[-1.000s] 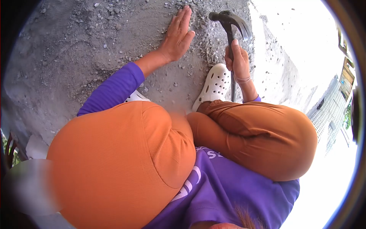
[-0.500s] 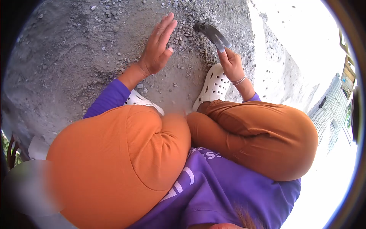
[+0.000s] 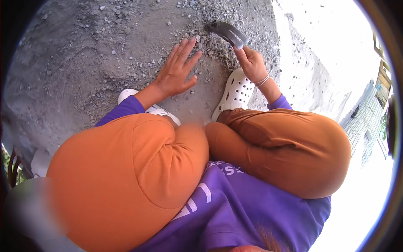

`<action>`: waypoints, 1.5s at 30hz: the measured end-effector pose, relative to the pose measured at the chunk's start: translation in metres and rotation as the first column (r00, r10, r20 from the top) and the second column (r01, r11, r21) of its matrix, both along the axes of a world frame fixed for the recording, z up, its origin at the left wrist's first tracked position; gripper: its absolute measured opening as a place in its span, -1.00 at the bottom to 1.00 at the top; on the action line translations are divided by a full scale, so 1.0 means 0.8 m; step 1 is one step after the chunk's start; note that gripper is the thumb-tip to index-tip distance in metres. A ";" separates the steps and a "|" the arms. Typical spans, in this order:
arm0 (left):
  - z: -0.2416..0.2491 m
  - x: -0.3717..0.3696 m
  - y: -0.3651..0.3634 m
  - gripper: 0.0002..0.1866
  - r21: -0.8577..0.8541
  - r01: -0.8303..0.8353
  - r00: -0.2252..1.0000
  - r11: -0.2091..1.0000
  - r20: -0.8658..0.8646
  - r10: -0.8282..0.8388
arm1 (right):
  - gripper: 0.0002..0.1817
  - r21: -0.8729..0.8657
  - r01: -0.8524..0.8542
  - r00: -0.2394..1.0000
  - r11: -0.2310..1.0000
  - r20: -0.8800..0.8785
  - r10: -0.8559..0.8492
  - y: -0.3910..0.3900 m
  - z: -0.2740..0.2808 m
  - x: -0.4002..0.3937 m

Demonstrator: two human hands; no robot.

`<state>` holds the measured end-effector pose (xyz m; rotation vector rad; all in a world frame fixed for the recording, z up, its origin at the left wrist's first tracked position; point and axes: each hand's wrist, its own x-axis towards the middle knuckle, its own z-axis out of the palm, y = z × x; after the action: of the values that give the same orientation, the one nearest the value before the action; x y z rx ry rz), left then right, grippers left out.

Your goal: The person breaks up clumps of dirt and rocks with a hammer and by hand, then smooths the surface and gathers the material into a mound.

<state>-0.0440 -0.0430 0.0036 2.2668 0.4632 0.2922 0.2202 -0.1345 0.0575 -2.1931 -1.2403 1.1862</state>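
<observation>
My right hand (image 3: 252,64) is closed around the near end of a dark, curved, blade-like tool (image 3: 228,32) with a pale worn patch near the grip. The tool's far end rests low over a patch of loose gravel (image 3: 214,46). To the left, my left hand (image 3: 176,69) is open, palm down with fingers spread, holding nothing. Its fingertips are at the edge of the gravel, a short way from the tool.
Dusty ground with scattered stones (image 3: 121,19) spreads to the left. A white clog (image 3: 236,93) is below my right hand; the other white clog (image 3: 128,94) is partly hidden by my left forearm. Brightly lit pale ground (image 3: 319,46) lies to the right.
My left hand has drawn back toward my body and its fingers have spread wider. My right hand has moved slightly up and left, carrying the tool's far end left over the gravel.
</observation>
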 end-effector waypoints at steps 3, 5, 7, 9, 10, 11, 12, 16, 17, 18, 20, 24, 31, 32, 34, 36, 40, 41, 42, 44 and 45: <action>0.004 -0.003 0.005 -0.28 0.004 -0.004 1.000 1.000 -0.011 0.004 | -0.40 0.028 0.055 0.995 0.998 -0.079 -0.053 0.005 0.021 0.000; 0.001 -0.004 0.005 -0.29 0.019 -0.021 1.000 1.000 -0.008 0.022 | -0.48 0.098 0.068 0.987 0.993 -0.154 -0.052 0.007 0.047 -0.005; -0.002 -0.011 0.005 -0.38 0.001 -0.039 0.998 0.999 0.050 0.039 | -0.58 0.257 0.197 0.911 0.946 -0.404 -0.080 0.011 0.086 -0.022; -0.008 -0.016 0.007 -0.42 -0.005 -0.065 0.994 0.998 0.085 0.065 | -0.62 0.357 0.093 0.927 0.930 -0.372 0.050 0.003 0.073 -0.010; -0.008 -0.016 0.008 -0.46 -0.016 -0.090 0.989 0.996 0.119 0.091 | -0.61 0.334 -0.066 0.958 0.940 -0.241 0.153 -0.003 0.061 -0.004; -0.007 -0.017 0.009 -0.46 -0.015 -0.091 0.988 0.996 0.121 0.092 | -0.60 0.285 -0.219 0.959 0.933 -0.112 0.260 -0.009 0.045 0.002; -0.004 -0.016 0.010 -0.47 -0.019 -0.086 0.991 0.996 0.097 0.087 | -0.55 0.037 -0.261 0.965 0.965 0.011 0.261 -0.005 0.033 0.002; 0.001 -0.014 0.010 -0.48 -0.010 -0.066 0.998 0.998 0.008 0.066 | -0.52 -0.120 -0.237 0.963 0.964 0.100 0.249 -0.006 0.031 0.002; 0.002 -0.018 0.004 -0.48 -0.021 -0.056 0.998 0.998 -0.002 0.056 | -0.52 -0.129 -0.229 0.966 0.965 0.089 0.241 -0.016 0.038 -0.004; 0.001 -0.019 0.003 -0.49 -0.022 -0.069 0.998 0.997 0.013 0.070 | -0.52 -0.035 -0.206 0.979 0.978 0.005 0.206 -0.017 0.044 -0.006; -0.004 -0.019 0.005 -0.50 -0.014 -0.092 0.995 0.996 0.028 0.092 | -0.55 0.130 -0.231 0.962 0.964 -0.120 0.246 -0.012 0.060 -0.004; -0.001 -0.027 0.001 -0.60 0.027 -0.140 0.987 0.990 0.079 0.137 | -0.48 0.261 -0.353 0.927 0.899 -0.036 0.374 -0.005 0.053 -0.009; 0.009 -0.036 -0.006 -0.59 0.093 -0.080 0.996 0.992 0.044 0.076 | -0.40 -0.007 -0.156 0.988 0.988 -0.011 0.156 0.006 0.030 -0.006; 0.007 -0.039 -0.009 -0.59 0.083 -0.081 0.996 0.993 0.037 0.079 | -0.43 0.075 -0.108 0.989 0.991 -0.091 0.115 0.005 0.040 -0.007; 0.001 -0.041 -0.010 -0.54 -0.065 0.118 0.990 0.991 0.081 -0.113 | -0.57 0.186 0.059 0.956 0.981 -0.293 -0.002 0.007 0.057 -0.011; 0.003 -0.038 -0.017 -0.50 -0.094 0.276 0.958 0.957 0.105 -0.266 | -0.71 0.212 0.108 0.944 0.971 -0.328 -0.033 0.010 0.073 -0.014; 0.001 -0.026 -0.023 -0.38 -0.090 0.617 0.787 0.782 0.063 -0.614 | -0.61 0.121 -0.117 0.992 0.986 -0.020 0.121 -0.002 0.020 -0.005; -0.005 -0.025 -0.025 -0.38 -0.091 0.617 0.787 0.782 0.067 -0.613 | -0.51 -0.118 -0.192 0.977 0.974 0.068 0.201 0.001 0.009 -0.001; -0.012 -0.023 -0.021 -0.35 0.014 0.659 0.752 0.752 0.030 -0.659 | -0.49 -0.101 -0.193 0.979 0.976 0.045 0.199 -0.002 0.009 0.000; -0.028 -0.016 -0.010 -0.31 0.116 0.692 0.718 0.712 -0.016 -0.696 | -0.47 -0.084 -0.197 0.980 0.977 0.021 0.200 -0.007 0.007 0.008; -0.028 -0.011 -0.001 -0.30 0.120 0.662 0.746 0.739 -0.021 -0.665 | -0.47 -0.064 -0.119 0.993 0.991 -0.032 0.118 -0.016 0.008 0.011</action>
<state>-0.0527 -0.0436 -0.0188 2.3762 -0.4115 -0.0291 0.2289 -0.1476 0.0640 -2.1677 -1.3548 1.3170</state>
